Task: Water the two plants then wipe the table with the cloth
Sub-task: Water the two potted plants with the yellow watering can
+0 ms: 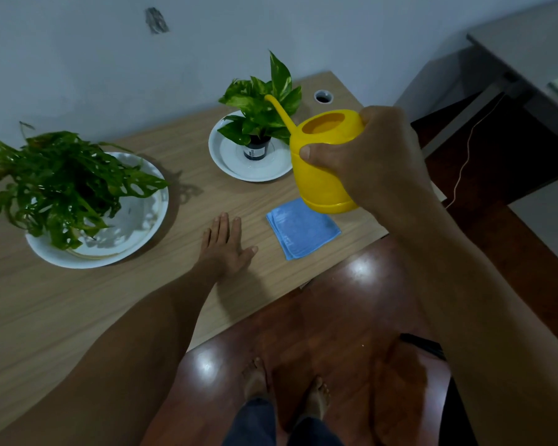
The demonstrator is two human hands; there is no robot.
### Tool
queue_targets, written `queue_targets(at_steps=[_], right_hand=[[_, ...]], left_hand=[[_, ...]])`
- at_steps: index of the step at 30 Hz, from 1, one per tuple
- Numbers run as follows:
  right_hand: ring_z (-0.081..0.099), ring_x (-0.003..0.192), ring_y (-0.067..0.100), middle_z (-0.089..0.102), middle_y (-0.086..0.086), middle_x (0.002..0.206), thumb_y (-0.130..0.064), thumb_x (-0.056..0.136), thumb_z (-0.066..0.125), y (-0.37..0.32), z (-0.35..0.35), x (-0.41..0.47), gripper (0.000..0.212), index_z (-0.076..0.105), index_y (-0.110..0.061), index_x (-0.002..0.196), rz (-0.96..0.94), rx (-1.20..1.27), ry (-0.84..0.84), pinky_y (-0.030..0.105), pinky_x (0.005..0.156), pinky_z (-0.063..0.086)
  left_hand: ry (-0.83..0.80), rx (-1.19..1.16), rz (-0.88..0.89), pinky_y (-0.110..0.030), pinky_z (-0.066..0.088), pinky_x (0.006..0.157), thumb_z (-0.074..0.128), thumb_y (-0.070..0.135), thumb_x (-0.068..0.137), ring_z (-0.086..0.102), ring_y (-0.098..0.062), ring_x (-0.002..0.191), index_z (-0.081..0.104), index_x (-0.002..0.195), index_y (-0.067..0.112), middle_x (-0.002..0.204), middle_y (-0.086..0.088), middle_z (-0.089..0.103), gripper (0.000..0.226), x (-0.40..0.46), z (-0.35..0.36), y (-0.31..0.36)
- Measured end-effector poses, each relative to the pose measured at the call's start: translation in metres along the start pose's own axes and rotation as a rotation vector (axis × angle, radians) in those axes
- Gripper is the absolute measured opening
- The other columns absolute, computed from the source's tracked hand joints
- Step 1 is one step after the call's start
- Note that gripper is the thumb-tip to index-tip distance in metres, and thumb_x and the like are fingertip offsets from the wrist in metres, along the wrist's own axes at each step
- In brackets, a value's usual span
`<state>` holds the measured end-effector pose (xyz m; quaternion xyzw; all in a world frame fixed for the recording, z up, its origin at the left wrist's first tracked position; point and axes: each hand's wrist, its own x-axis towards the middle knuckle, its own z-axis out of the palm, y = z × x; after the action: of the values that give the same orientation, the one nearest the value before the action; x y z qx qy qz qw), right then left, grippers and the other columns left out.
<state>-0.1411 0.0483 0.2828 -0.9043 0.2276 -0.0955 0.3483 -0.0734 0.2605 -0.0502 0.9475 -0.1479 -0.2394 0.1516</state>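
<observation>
Watering looks barely begun: the right hand (364, 156) grips the can (322, 162), spout reaching the small plant (261, 107), left hand (226, 246) flat and open between big plant (55, 181) and unused cloth (303, 230), wiping undone.

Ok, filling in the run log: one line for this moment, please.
right hand: holds yellow watering can, spout at small plant | left hand: flat on table | blue cloth: folded, untouched

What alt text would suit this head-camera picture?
A right hand holds a yellow plastic watering can beside a small potted plant on a white plate; the left hand rests flat on the wooden table.
</observation>
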Motion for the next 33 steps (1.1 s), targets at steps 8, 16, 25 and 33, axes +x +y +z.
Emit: queue_targets(at_steps=[8,16,25,33], right_hand=[[0.057,0.090,0.015,0.060,-0.003,0.098,-0.052,0.072,0.085,0.004,-0.003,0.003,0.056,0.066,-0.016,0.110,-0.012,0.024,0.098,0.025,0.066,0.037],[0.055,0.094,0.012,0.058,-0.007,0.098,-0.053,0.074,0.085,0.000,0.009,0.000,0.059,0.065,-0.015,0.115,-0.040,0.074,0.107,0.025,0.074,0.037],[0.065,0.094,0.016,0.068,-0.003,0.101,-0.051,0.071,0.087,-0.013,0.018,-0.020,0.057,0.068,-0.014,0.109,-0.095,0.189,0.107,0.026,0.073,0.046],[0.070,0.086,0.005,0.074,-0.010,0.093,-0.047,0.067,0.090,-0.068,0.029,-0.054,0.050,0.074,-0.021,0.107,-0.209,0.334,-0.044,0.029,0.082,0.058]], left_hand=[[0.003,0.005,0.007,-0.048,-0.010,0.127,0.037,0.070,0.098,-0.019,-0.026,0.159,-0.008,0.165,0.023,0.171,-0.012,-0.020,0.093,-0.001,-0.001,0.001],[-0.002,0.002,0.014,-0.048,-0.008,0.127,0.037,0.071,0.097,-0.019,-0.027,0.159,-0.007,0.165,0.023,0.172,-0.013,-0.019,0.094,-0.001,-0.002,0.000],[0.207,-0.105,-0.005,-0.042,-0.003,0.129,0.038,0.065,0.101,-0.006,-0.026,0.161,0.004,0.166,0.013,0.174,-0.012,-0.002,0.090,-0.037,-0.004,-0.034],[0.318,-0.112,-0.275,-0.045,-0.001,0.128,0.030,0.066,0.093,-0.001,-0.030,0.161,0.009,0.165,0.009,0.174,-0.013,-0.001,0.094,-0.108,0.006,-0.102]])
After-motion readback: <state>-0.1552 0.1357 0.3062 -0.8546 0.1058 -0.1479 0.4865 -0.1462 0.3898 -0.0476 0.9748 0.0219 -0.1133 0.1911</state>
